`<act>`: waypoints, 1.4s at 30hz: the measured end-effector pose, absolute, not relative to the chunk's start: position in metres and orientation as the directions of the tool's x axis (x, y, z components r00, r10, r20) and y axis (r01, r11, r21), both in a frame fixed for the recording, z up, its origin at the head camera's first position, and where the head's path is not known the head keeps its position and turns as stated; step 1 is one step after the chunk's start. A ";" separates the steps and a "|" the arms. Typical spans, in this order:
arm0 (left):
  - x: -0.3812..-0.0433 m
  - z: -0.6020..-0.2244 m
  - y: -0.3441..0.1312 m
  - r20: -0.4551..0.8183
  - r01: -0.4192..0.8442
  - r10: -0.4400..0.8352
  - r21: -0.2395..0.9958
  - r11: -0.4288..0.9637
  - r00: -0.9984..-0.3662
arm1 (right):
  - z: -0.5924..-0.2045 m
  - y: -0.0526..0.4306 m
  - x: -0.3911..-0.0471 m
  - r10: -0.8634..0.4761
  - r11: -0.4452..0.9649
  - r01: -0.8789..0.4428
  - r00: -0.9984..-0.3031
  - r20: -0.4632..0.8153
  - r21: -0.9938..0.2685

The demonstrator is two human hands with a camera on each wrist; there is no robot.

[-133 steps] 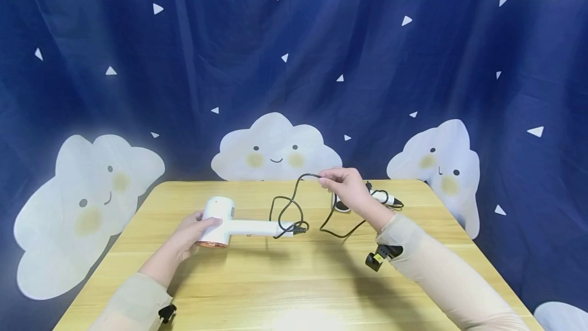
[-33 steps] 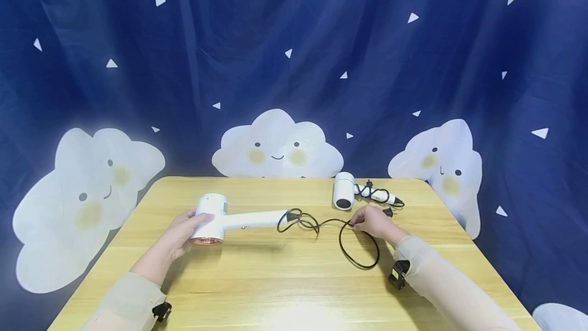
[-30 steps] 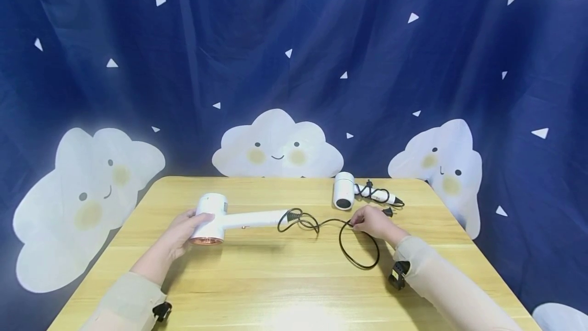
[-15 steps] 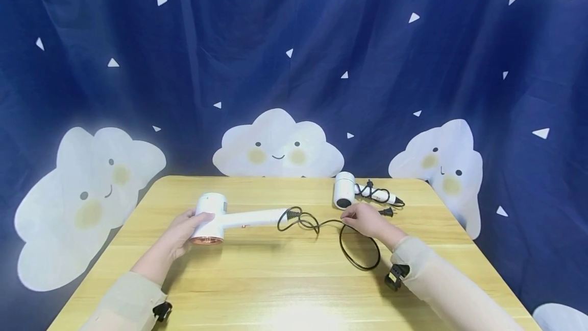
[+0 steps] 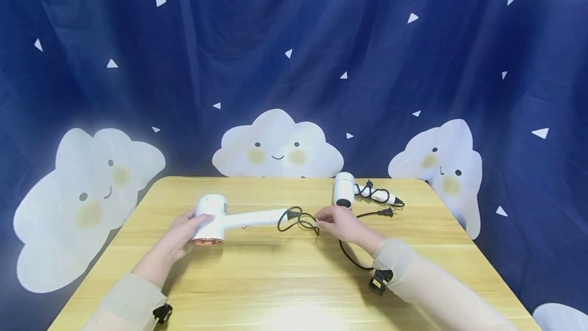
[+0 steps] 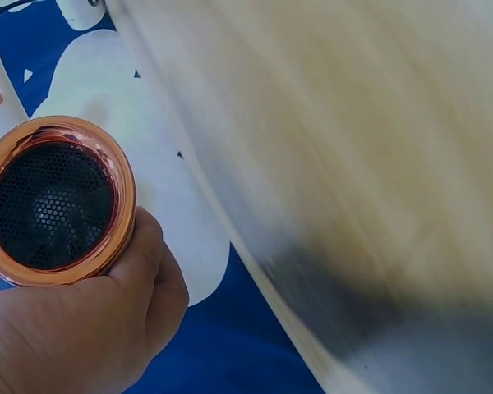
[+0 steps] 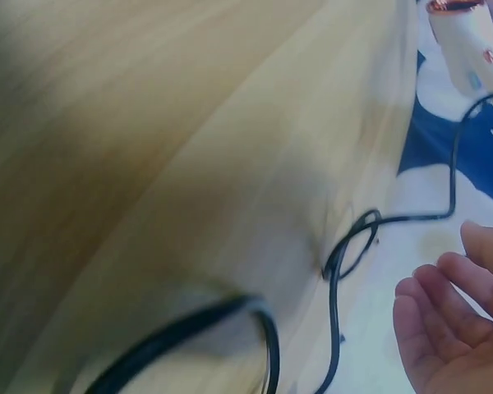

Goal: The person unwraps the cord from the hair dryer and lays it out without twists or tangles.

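Firstly, above the pale wooden table (image 5: 257,285), the bare left hand (image 5: 181,234) grasps the round head of a white plastic hair dryer (image 5: 211,213) with a shiny copper-coloured ring (image 6: 126,197). I judge its body stiff, smooth and moderately heavy, so fingers wrapped round the head give a safe hold; the straight white handle (image 5: 254,218), pointing rightward, would serve also. The dark mesh (image 6: 53,205) inside the ring is perhaps more delicate, better not pressed. Rightward, the bare right hand (image 5: 340,223) has its fingers loosely bent and released, just beside the thin black cord (image 7: 453,176). This should be light and flexible, easy to pinch, but its loops may tangle. Farther, a black plug (image 5: 387,212) lies before a second white hair dryer (image 5: 344,188), and behind everything hangs a dark blue curtain (image 5: 257,40).
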State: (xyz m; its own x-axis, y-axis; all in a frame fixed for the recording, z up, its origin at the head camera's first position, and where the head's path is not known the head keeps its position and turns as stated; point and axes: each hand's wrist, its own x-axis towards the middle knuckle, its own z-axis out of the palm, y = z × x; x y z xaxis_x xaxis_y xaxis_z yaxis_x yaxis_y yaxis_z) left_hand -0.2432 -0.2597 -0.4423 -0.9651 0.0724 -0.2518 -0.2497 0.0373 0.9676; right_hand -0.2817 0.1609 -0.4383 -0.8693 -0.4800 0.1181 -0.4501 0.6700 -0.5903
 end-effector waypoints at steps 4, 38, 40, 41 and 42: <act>-0.243 -0.444 -0.259 -0.254 -0.253 0.077 0.967 0.028 -0.964 | -0.445 0.147 -0.281 -0.481 0.670 -0.445 -0.870 0.108 -0.594; -0.245 -0.442 -0.263 -0.239 -0.240 -0.022 0.968 0.073 -0.971 | -0.413 0.171 -0.276 -0.543 0.546 -0.539 -0.810 0.219 -0.642; -0.243 -0.442 -0.266 -0.241 -0.242 -0.024 0.966 0.095 -0.970 | -0.411 0.173 -0.277 -0.528 0.540 -0.523 -0.820 0.218 -0.660; -0.243 -0.442 -0.268 -0.244 -0.245 -0.023 0.964 0.107 -0.970 | -0.410 0.175 -0.277 -0.523 0.531 -0.512 -0.825 0.214 -0.675; -0.242 -0.442 -0.270 -0.246 -0.247 -0.023 0.961 0.122 -0.969 | -0.409 0.176 -0.278 -0.513 0.523 -0.492 -0.834 0.204 -0.696</act>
State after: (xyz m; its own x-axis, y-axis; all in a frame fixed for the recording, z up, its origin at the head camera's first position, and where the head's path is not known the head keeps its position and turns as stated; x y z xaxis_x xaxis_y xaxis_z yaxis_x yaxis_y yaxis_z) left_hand -0.2418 -0.2696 -0.4416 -0.9690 -0.0226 -0.2461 -0.2470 0.1224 0.9613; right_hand -0.2775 0.1764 -0.4095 -0.8338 -0.5130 0.2038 -0.4918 0.5227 -0.6964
